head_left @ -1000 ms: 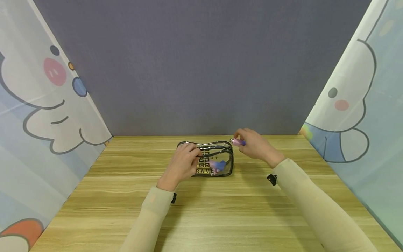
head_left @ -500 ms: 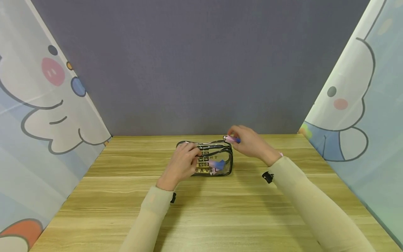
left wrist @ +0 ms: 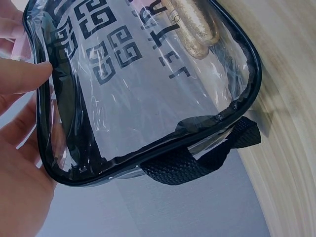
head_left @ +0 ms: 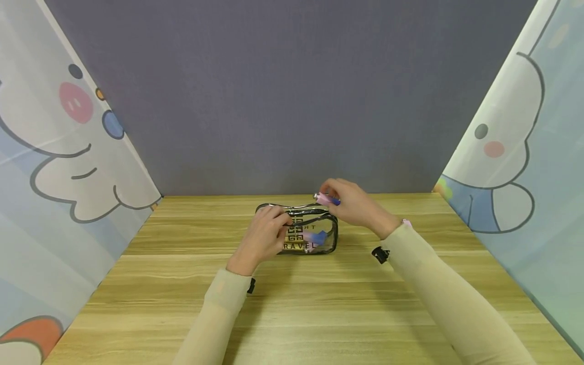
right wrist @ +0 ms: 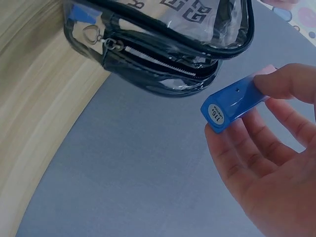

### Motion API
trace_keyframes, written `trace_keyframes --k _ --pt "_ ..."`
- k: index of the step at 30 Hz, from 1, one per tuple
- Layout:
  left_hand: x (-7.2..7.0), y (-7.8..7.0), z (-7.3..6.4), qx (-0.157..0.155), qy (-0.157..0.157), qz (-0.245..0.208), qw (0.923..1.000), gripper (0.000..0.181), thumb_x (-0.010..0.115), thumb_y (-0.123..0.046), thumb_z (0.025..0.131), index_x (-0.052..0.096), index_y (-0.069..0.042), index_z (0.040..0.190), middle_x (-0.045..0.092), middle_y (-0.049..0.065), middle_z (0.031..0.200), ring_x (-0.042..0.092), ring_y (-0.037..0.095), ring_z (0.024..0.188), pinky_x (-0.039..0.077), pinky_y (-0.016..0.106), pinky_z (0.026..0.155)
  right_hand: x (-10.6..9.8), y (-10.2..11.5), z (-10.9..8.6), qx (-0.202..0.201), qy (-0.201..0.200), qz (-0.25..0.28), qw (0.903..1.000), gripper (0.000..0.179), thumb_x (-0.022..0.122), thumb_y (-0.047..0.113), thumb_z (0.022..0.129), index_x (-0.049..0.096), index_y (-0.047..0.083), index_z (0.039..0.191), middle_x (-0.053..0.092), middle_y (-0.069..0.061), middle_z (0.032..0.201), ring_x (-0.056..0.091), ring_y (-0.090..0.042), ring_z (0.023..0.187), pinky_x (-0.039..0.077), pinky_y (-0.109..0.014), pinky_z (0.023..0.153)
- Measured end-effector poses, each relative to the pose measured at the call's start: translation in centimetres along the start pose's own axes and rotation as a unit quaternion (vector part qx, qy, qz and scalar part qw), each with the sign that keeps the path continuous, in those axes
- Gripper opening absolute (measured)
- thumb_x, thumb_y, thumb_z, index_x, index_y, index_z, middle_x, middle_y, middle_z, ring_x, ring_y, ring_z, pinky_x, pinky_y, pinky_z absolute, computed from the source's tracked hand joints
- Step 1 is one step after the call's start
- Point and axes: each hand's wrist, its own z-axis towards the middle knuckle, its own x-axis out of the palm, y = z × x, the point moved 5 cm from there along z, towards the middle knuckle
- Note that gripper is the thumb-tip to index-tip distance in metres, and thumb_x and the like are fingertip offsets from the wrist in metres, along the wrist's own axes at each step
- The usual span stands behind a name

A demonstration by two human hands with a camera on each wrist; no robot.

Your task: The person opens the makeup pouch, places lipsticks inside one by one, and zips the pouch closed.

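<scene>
While the left hand (head_left: 262, 235) grips the upper edge of a clear bag (head_left: 298, 230), the right hand (head_left: 353, 203) holds a tube (right wrist: 239, 101) close to that same edge. The left fingers are narrow, the thumb lying against the bag's black-trimmed rim. The bag stands on the tabletop (head_left: 296, 309) beneath these fingers, most of its visible front to their right and printed with black letters and a block pattern. The right fingers hold the tube between the thumb on one side and fingertips on the other. It runs from pink to blue, with a shiny tip pointing toward the left fingers and a round label reading 115 on its blue end. In the right wrist view the tube is near the bag but apart from it. A toothed zip (right wrist: 158, 63) faces the right fingers, its metal pull (right wrist: 114, 45) at the end farther from them. Inside the bag, below and to the right of the left fingers, lies a second tube (head_left: 315, 238), also pink and blue; gold objects (left wrist: 197, 22) lie inside as well. A black strap (left wrist: 182, 165) loops from the bag's outside, clear of the left fingers. Beyond the fingers of both hands rises a grey panel (head_left: 292, 101).
</scene>
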Motion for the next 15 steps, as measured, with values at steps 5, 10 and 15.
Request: trace_keyframes --k 5,10,15 --pt "0.0 0.0 0.0 0.001 0.002 0.001 1.0 0.021 0.07 0.009 0.08 0.074 -0.009 0.091 0.067 0.005 0.096 0.062 0.026 0.092 0.051 0.043 0.089 0.1 0.7 0.3 -0.005 -0.001 0.009 1.0 0.032 0.069 0.01 0.093 0.062 0.008 0.124 0.061 -0.007 0.101 0.056 -0.024 0.087 0.049 -0.04 0.074" --pt "0.0 0.0 0.0 0.001 0.003 0.003 1.0 0.02 0.07 0.008 0.081 0.074 -0.009 0.09 0.067 0.005 0.096 0.063 0.026 0.093 0.051 0.043 0.09 0.6 1.1 0.7 -0.018 -0.002 0.019 0.9997 0.03 0.069 0.011 0.093 0.062 0.009 0.122 0.061 -0.006 0.1 0.055 -0.023 0.085 0.048 -0.038 0.072" --pt "-0.1 -0.1 0.1 0.002 0.003 0.006 1.0 0.019 0.071 0.007 0.081 0.073 -0.009 0.091 0.067 0.005 0.097 0.063 0.026 0.094 0.05 0.042 0.093 1.2 1.3 1.1 -0.038 -0.004 0.037 0.9986 0.028 0.067 0.009 0.095 0.062 0.009 0.122 0.061 -0.005 0.101 0.057 -0.021 0.089 0.049 -0.037 0.073"
